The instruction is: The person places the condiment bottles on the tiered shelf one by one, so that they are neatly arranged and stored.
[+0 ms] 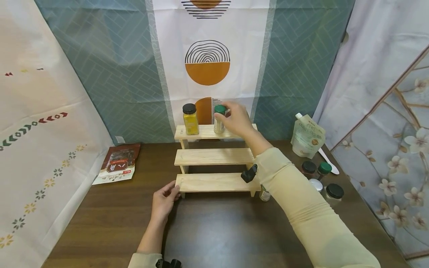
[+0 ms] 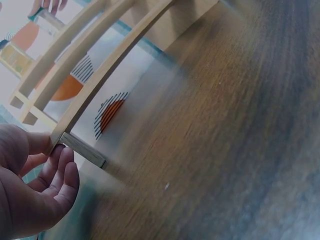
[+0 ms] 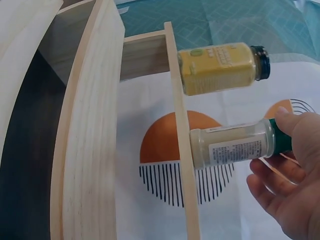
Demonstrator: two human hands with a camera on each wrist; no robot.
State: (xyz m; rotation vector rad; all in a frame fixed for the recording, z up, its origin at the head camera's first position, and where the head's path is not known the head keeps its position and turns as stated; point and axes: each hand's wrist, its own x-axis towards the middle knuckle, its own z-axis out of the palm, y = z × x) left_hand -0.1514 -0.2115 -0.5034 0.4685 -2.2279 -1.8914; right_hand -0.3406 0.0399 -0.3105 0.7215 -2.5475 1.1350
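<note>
Nearest, at the front of the dark wood desk [image 1: 234,230], the left hand [image 1: 163,203] has a narrow grip: thumb and curled fingers pinch the left end of the lowest board of a three-step wooden rack [image 1: 214,182], probably to steady it while the other hand works above. A small jar [image 1: 264,194] stands just beside the rack's right front leg, partly hidden by the right sleeve [image 1: 291,197].

Further back on the right, a black-lidded jar [image 1: 335,191], a white-lidded jar [image 1: 316,184], a second green-lidded jar [image 1: 324,168] and a dark-lidded jar [image 1: 308,167] stand close together, perhaps grouped for easy reach. Behind them lie a white spoon [image 1: 330,160] and a spouted pouch [image 1: 308,136], its print too small to read. On the left lies a red and white packet [image 1: 118,163]; it bears white characters, too small to read surely.

Furthest, at the top board, the right hand [image 1: 236,118] grips the green cap of a clear jar [image 1: 219,126], likely from there so that the base is free to sit upright on the wood. Its white label shows rows of print, too blurred to read. A yellow jar [image 1: 191,124] with a black lid stands to its left, apart from it; its lettering is illegible too. Behind hangs a patterned cloth [image 1: 207,33].
</note>
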